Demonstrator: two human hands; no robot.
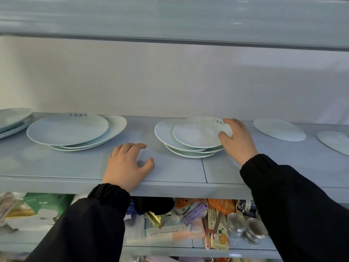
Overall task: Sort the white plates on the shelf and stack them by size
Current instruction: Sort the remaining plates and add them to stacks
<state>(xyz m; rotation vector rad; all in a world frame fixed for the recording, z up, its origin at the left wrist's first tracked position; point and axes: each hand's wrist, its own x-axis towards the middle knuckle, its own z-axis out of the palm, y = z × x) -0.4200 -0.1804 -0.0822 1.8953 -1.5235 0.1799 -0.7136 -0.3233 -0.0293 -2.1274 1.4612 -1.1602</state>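
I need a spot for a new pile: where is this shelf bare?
Widest bare patch: between the large stack and the small stack, behind the left hand on the shelf. The front strip before the large stack is free too. Crowded to the right: the right hand grips the top plate, then two single plates.

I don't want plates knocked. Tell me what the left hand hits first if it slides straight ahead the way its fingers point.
Probably the back wall: the left hand points into the open gap, passing close to the middle stack. Depth is unclear.
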